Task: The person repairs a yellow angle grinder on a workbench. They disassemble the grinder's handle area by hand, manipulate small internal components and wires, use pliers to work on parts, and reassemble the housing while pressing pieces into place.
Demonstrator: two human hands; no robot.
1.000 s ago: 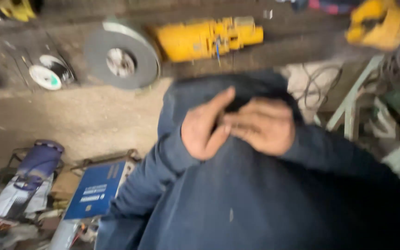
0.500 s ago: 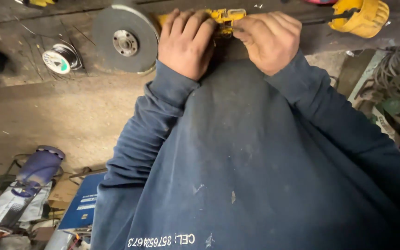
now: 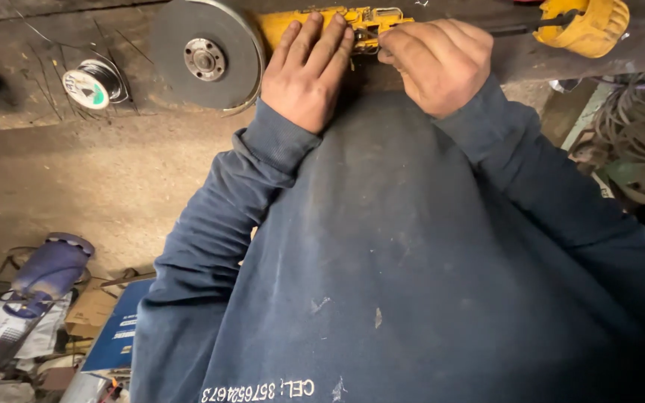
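Note:
A yellow angle grinder [image 3: 322, 21] with a large grey disc [image 3: 204, 54] lies across a dark bench at the top of the view. My left hand [image 3: 309, 75] rests flat on the grinder's yellow body, fingers spread. My right hand [image 3: 436, 63] has its fingers curled and pinches at a small part on the open section of the grinder body; what it pinches is too small to tell. Both arms wear dark blue sleeves, and my blue sweatshirt [image 3: 412, 283] fills the lower view.
A small spool of wire [image 3: 92, 84] lies left of the disc. A second yellow tool [image 3: 584, 24] sits at the top right. Coiled cables [image 3: 636, 134] hang at the right. A blue-and-white power tool [image 3: 35, 291] and a blue box [image 3: 117, 336] lie on the floor, lower left.
Both hands went from near my chest up to the yellow grinder on the bench. The left hand settled flat on its body and the right closed in at the open section.

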